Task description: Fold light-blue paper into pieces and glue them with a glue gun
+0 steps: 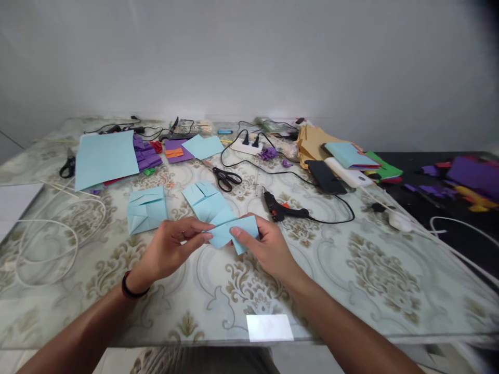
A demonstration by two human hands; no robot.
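A folded light blue paper [221, 235] is held above the patterned table between both hands. My left hand [171, 246] pinches its left end between thumb and fingers. On its right part my right hand [268, 244] is closed, the thumb lying on top and the fingers partly hidden behind. Just beyond the held paper lies another folded blue paper [207, 201]. A third folded blue piece [146, 209] rests to the left, past my left hand. Beyond my right hand a black glue gun [283, 209] lies on the table.
Black-handled scissors [226, 179] lie beyond the papers. A white power strip [247, 146], a black phone [326, 177] and a white device [346, 172] are farther back. Large blue sheets [105, 160] lie at back left. White cable coils [58, 249] spread at left.
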